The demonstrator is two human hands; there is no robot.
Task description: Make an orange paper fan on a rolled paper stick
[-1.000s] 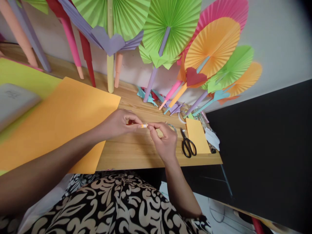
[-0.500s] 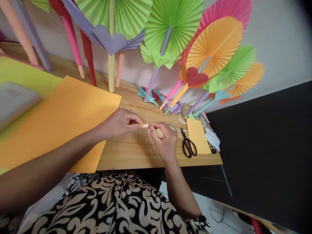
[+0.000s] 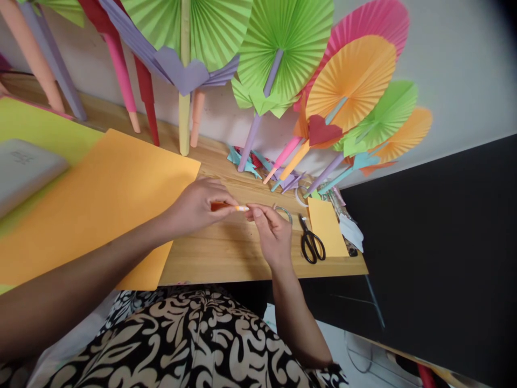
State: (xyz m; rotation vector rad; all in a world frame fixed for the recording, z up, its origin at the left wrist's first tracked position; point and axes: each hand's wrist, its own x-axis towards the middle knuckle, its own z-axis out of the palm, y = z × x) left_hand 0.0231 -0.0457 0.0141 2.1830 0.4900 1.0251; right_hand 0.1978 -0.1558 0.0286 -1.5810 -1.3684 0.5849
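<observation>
Over the wooden table, my left hand (image 3: pixel 202 202) pinches a thin, pen-like orange stick with a white end (image 3: pixel 242 208) between thumb and fingers. My right hand (image 3: pixel 272 229) is closed, its thumb and fingertips pressed together at the white end of that stick. Most of the stick is covered by my fingers, so its exact kind cannot be made out. Black-handled scissors (image 3: pixel 311 247) lie just right of my right hand. Behind that hand is a roll of clear tape (image 3: pixel 284 214), partly hidden. A large orange sheet (image 3: pixel 133 178) extends under my left forearm.
Pleated paper fans, among them a green one (image 3: pixel 283 43) and an orange one (image 3: pixel 351 81), stand on rolled handles against the wall. Paper scraps (image 3: pixel 246 161) lie at their feet. A small yellow-orange sheet (image 3: pixel 329 229) is at the right; a grey-white box-like object (image 3: pixel 28 167) sits left.
Both hands stay at nearly the same spot. My right fingers have shifted slightly about the stick's white end, and more of the orange part shows in my left hand.
</observation>
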